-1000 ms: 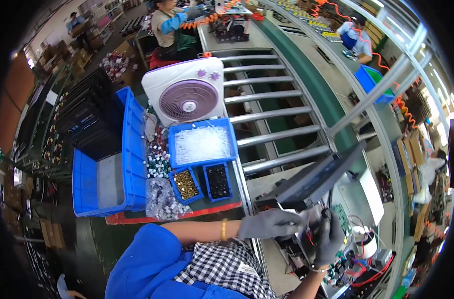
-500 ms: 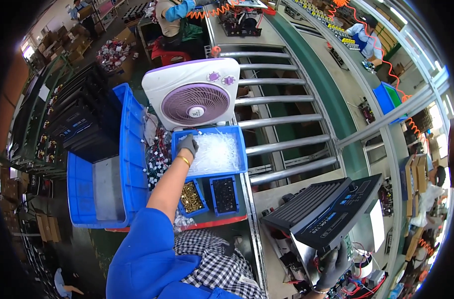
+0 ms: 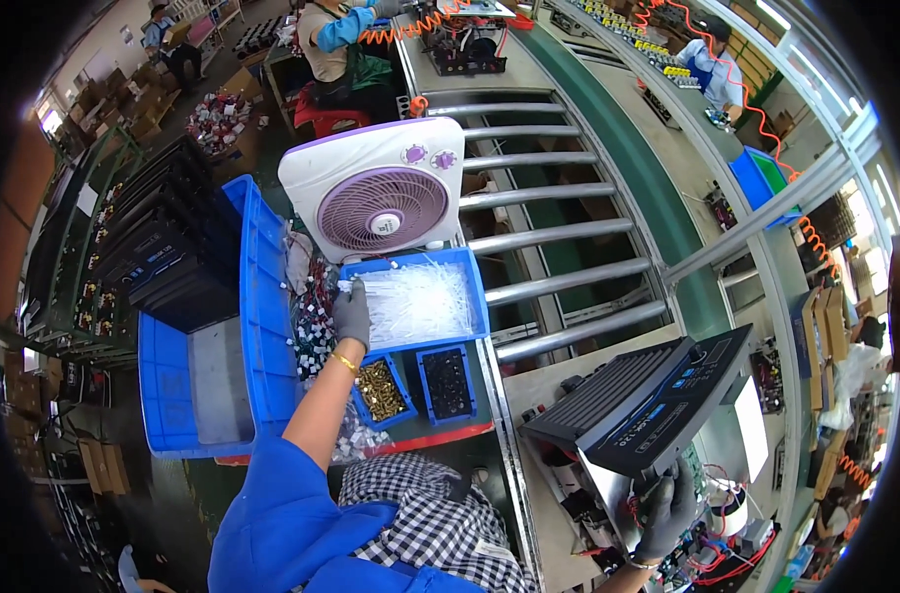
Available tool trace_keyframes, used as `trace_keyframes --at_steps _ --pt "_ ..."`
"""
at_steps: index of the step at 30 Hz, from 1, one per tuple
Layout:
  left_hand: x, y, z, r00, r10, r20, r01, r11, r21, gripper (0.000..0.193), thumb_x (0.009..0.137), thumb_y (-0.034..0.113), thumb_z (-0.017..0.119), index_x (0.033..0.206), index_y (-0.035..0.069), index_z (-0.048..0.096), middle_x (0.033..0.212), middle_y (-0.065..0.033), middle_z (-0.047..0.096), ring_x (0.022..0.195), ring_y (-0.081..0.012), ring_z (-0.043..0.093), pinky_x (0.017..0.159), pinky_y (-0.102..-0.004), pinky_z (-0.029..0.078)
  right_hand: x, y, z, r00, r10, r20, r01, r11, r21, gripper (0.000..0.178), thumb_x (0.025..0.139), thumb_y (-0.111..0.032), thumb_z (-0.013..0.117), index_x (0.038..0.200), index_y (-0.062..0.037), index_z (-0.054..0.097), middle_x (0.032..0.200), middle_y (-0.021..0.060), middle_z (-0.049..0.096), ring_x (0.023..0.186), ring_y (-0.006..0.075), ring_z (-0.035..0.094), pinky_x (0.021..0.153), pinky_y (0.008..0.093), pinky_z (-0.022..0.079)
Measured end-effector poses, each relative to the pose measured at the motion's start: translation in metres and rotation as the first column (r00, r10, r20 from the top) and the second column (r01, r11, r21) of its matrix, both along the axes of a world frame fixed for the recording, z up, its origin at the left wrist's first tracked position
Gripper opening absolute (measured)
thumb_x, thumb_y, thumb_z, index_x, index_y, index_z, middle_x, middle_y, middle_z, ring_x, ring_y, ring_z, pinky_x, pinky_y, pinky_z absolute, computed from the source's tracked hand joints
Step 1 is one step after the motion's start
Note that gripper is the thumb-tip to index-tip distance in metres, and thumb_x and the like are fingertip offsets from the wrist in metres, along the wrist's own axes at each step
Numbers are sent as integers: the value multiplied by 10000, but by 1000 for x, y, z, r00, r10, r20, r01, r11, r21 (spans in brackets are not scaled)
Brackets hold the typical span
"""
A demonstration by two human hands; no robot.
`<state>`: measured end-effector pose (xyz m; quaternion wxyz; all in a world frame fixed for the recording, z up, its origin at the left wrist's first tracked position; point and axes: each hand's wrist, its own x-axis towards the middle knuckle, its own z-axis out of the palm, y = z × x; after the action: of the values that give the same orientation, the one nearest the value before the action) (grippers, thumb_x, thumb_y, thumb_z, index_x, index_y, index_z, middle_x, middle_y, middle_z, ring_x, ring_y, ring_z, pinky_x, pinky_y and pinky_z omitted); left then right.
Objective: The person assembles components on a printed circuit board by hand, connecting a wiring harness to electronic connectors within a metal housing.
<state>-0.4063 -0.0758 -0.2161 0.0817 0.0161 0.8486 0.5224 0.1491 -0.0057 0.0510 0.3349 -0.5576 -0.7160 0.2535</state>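
Observation:
My left hand (image 3: 352, 318), in a grey glove, is at the left edge of a blue tray (image 3: 482, 308) of thin white plastic strips that look like cable ties (image 3: 410, 301). Its fingers are drawn together; a small white bit shows at the tips, too small to name. On the right, my gloved right hand (image 3: 667, 516) grips the lower edge of a black front panel (image 3: 657, 425). That panel stands tilted on an open black-cased device with a ribbed cover (image 3: 608, 395). Wires and a green circuit board (image 3: 695, 476) show beside my right hand; some of its fingers are partly hidden.
A white and purple box fan (image 3: 381, 188) stands behind the tray. Small blue bins hold brass fittings (image 3: 379, 390) and black parts (image 3: 445, 383). Wired connectors (image 3: 315, 316) lie left, beside a large blue crate (image 3: 257, 385). Metal rollers (image 3: 559, 237) run behind the device. Co-workers sit farther off.
My left hand has drawn back from over the white strips toward the tray's left edge. My right hand stays at the panel, with its fingers slightly shifted. The view has moved a little.

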Motion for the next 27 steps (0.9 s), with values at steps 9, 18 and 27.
trace_keyframes --at_steps 9,18,27 --pt "8 -18 78 935 22 -355 68 969 239 378 1041 319 510 1231 24 648 1100 -73 675 976 -198 614 879 -345 476 6 -1 -3 992 90 -91 -93 995 -27 373 993 -173 564 1276 71 569 1120 140 677 1027 207 643 898 313 492" --pt "80 -12 205 940 -306 -154 267 371 889 259 1055 303 491 1162 72 538 789 21 487 625 -85 525 590 -265 538 14 1 -4 989 141 -33 -141 990 9 373 981 -120 540 1321 33 557 1155 131 692 1052 182 644 937 317 486" --pt "321 -20 274 -75 -997 -16 830 -72 553 295 960 239 622 1183 46 611 755 19 566 596 -54 490 528 -230 393 12 9 8 944 113 -311 -135 990 -50 374 885 -65 640 1252 -1 612 1100 67 689 971 127 625 861 278 488"
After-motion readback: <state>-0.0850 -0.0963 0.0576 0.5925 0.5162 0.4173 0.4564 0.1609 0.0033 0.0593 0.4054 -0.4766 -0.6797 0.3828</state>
